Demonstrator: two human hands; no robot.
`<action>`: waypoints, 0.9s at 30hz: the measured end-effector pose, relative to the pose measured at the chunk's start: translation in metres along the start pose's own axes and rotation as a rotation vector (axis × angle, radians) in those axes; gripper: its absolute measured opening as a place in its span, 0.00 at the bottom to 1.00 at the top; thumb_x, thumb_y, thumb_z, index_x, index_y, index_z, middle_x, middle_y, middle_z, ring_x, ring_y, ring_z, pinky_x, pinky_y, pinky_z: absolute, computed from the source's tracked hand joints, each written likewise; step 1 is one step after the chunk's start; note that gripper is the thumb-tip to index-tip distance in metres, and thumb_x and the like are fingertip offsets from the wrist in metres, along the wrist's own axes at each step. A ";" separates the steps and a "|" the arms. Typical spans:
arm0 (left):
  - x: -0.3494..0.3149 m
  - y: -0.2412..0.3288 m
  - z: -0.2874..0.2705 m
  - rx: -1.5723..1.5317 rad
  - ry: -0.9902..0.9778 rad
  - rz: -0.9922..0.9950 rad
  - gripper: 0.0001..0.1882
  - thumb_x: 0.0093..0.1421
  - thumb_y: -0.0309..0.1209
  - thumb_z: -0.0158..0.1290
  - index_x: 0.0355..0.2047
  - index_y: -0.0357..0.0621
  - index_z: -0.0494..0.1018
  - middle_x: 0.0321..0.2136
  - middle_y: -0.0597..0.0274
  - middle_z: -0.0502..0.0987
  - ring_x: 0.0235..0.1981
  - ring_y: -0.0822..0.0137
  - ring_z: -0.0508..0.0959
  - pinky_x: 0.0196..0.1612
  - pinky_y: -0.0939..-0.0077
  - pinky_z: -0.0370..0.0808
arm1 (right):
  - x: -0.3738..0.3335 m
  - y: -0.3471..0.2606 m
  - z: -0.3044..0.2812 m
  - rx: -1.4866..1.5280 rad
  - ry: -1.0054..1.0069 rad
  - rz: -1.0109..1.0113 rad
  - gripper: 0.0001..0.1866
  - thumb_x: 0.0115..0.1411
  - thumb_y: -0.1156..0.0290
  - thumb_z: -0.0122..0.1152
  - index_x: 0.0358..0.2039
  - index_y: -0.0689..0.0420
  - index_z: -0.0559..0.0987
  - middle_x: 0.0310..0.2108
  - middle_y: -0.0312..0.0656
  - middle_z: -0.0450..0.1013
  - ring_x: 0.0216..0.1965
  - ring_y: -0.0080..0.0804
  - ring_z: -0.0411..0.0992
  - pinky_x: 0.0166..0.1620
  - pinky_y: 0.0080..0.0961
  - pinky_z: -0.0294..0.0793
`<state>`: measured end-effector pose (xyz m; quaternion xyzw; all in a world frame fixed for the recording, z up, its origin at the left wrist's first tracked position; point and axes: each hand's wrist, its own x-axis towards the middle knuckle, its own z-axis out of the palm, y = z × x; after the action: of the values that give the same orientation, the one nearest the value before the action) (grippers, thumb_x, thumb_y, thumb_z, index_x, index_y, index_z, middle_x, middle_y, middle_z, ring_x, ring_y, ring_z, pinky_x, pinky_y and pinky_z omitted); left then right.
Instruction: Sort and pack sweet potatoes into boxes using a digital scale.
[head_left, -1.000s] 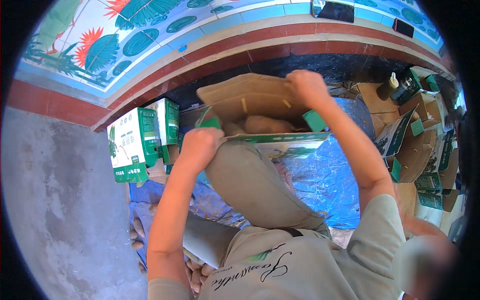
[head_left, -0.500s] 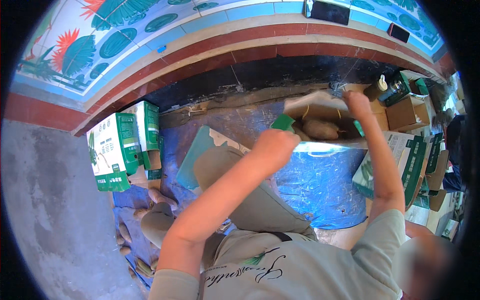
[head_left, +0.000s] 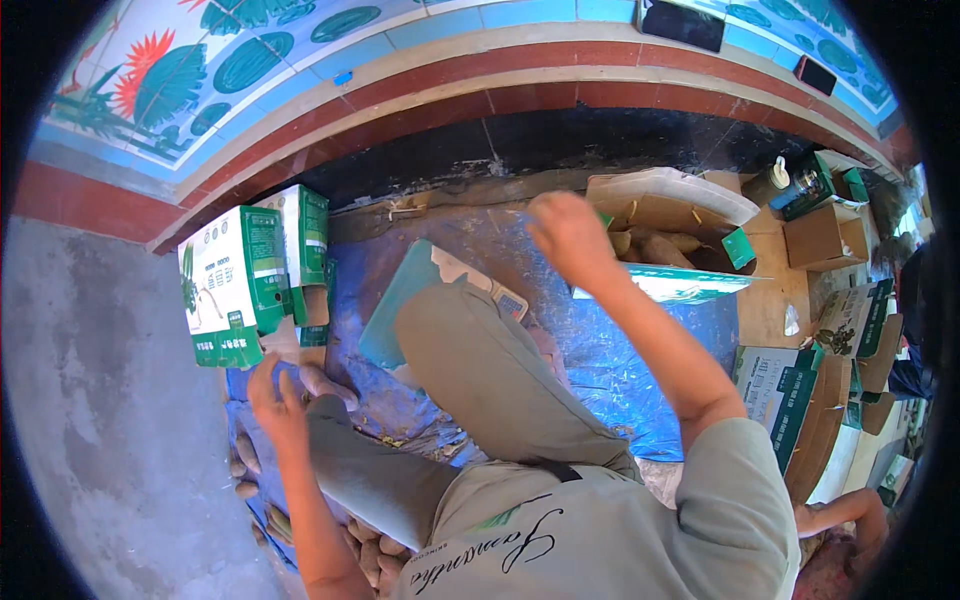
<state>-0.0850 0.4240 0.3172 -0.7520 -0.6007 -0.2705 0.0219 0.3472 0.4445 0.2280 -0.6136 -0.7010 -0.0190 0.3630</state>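
I had both hands on the open box [head_left: 670, 287] a second ago, close by my knee. Now it stands by itself at 2 o'clock, and I have let go. I think that means its move is over. The brown roots [head_left: 662, 250] are inside it, and its back flap sticks up.

My left hand [head_left: 278, 405] is over at 8 o'clock now. Its fingers are spread with nothing between them, just below the white and green boxes [head_left: 215, 295] at 9 o'clock. I can't tell if they touch.

My right hand [head_left: 572, 238] is up at 1 o'clock, left of the open box. Its fingers curl, but I can't tell if they pinch anything. The scale [head_left: 395, 305] sits at 9 o'clock, partly behind my knee.
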 end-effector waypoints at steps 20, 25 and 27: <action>-0.096 -0.073 -0.023 0.513 0.091 -0.162 0.18 0.63 0.36 0.43 0.49 0.39 0.68 0.48 0.56 0.71 0.53 0.54 0.67 0.58 0.49 0.52 | -0.103 0.094 0.186 -0.593 -0.853 0.203 0.14 0.56 0.69 0.45 0.36 0.52 0.79 0.44 0.46 0.71 0.51 0.43 0.64 0.56 0.48 0.55; -0.091 -0.068 -0.024 0.490 0.090 -0.147 0.18 0.63 0.36 0.43 0.48 0.39 0.68 0.46 0.54 0.72 0.52 0.53 0.67 0.57 0.50 0.53 | -0.096 0.085 0.181 -0.841 -1.020 0.146 0.15 0.57 0.66 0.45 0.38 0.50 0.80 0.47 0.46 0.70 0.53 0.45 0.62 0.57 0.59 0.47; -0.090 -0.067 -0.025 0.474 0.096 -0.138 0.17 0.62 0.35 0.43 0.48 0.39 0.69 0.45 0.52 0.72 0.51 0.51 0.67 0.57 0.52 0.55 | -0.104 0.087 0.181 -0.951 -1.026 0.034 0.16 0.57 0.65 0.45 0.39 0.51 0.80 0.47 0.46 0.71 0.54 0.47 0.62 0.58 0.60 0.45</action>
<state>-0.1682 0.3534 0.2799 -0.6694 -0.6955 -0.1581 0.2077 0.3332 0.4636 0.0028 -0.6484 -0.6896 -0.0262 -0.3214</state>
